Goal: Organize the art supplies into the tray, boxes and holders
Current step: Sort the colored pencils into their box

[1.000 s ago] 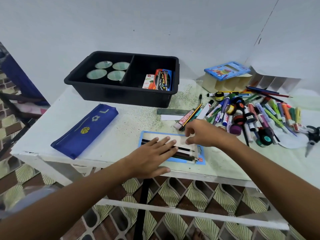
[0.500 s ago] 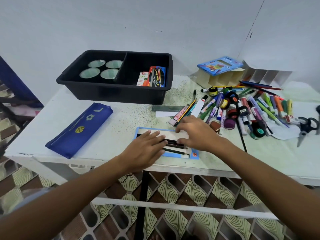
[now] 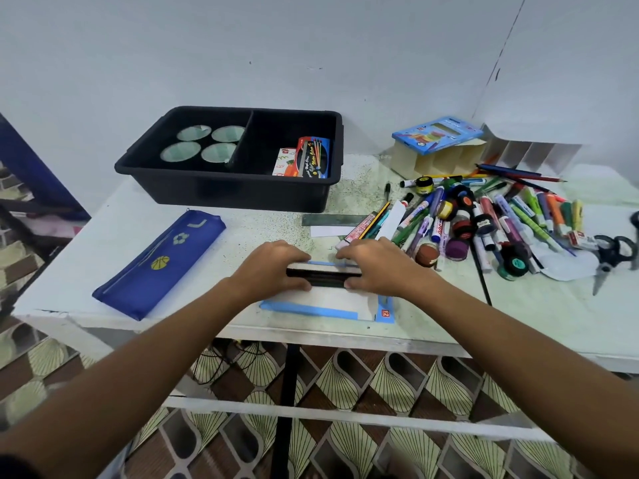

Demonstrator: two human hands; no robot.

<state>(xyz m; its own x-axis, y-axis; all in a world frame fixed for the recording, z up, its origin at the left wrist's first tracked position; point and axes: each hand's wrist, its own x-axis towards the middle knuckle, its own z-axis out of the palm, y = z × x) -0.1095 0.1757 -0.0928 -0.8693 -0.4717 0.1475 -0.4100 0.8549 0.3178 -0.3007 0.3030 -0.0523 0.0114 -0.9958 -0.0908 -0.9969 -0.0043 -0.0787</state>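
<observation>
Both hands are down at the near edge of the table (image 3: 103,236), and between them runs a small bundle of dark pencils (image 3: 323,276), lying crosswise — its long axis goes left to right, parallel to the table's front edge. The left hand (image 3: 273,267) has its fingers curled round the left end of the bundle, the right hand (image 3: 377,264) curled round the right end, so each hand pinches its own end and the middle shows bare between them. The pencils sit just above the flat blue pencil box (image 3: 328,305), which lies open beneath the hands with its pale inside showing; whether the bundle rests on it or is slightly lifted I cannot tell. That is the relation that matters: the box also lies with its long side left to right, so the pencils already line up with it and, by my judgement, need only be lowered or slid toward the person — no turning. Neither hand is nearer; they share the load evenly. Away behind, the black tray (image 3: 228,198) sits to the left, and the heap of markers and pens (image 3: 501,223) lies to the right, still to be sorted.
</observation>
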